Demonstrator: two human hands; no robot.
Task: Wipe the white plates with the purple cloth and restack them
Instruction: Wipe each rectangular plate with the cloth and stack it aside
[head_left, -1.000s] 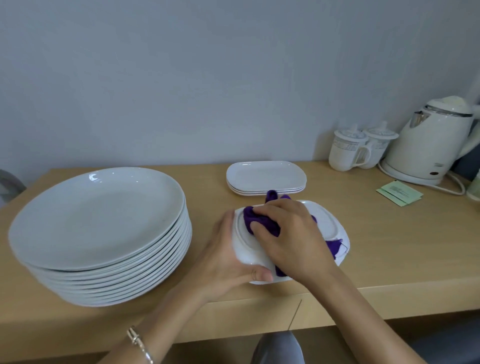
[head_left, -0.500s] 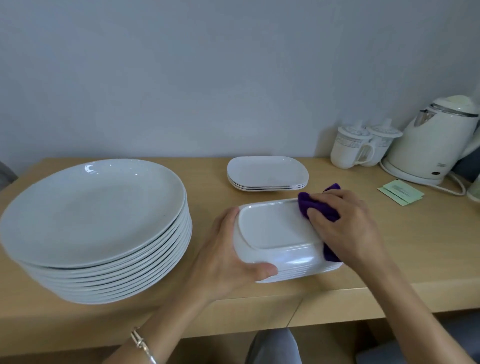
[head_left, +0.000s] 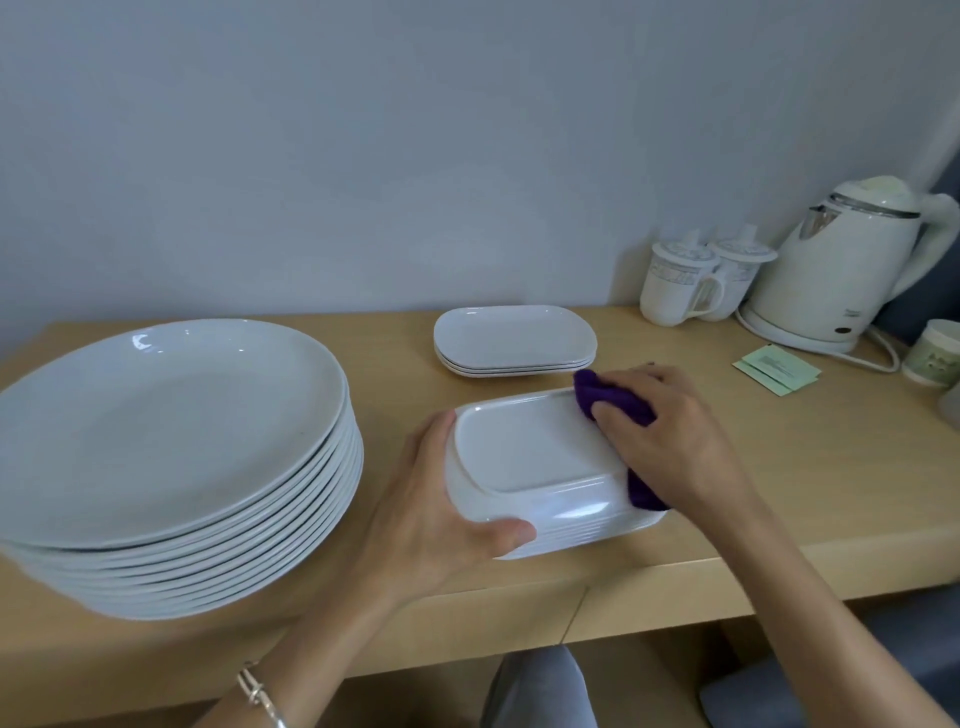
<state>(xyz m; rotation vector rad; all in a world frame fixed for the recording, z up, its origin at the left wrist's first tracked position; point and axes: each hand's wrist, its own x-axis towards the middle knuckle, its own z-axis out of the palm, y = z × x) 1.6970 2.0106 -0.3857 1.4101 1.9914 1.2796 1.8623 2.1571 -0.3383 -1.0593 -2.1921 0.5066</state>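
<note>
Up front, the left hand (head_left: 441, 514) clasps an upturned rectangular plate (head_left: 535, 457) atop its stack near the table (head_left: 779, 493) edge; beside it, the right hand (head_left: 670, 441) presses the purple cloth (head_left: 613, 397) to it. Kettle (head_left: 841, 270) logo unreadable.

A plain pale grey-blue wall (head_left: 415, 156) filled the upper half of the view, unmarked and evenly lit by soft, diffuse light. Against it stood a light wooden table (head_left: 779, 467) with a smooth top, its back edge meeting the wall. Along the table's front edge ran a flat apron split by a seam into two drawer fronts (head_left: 649, 608). Below the front edge, at the right, the floor (head_left: 883, 649) showed as a dim grey-blue patch. A darker grey-blue strip (head_left: 935, 291) stood at the far right beyond the wall.
</note>
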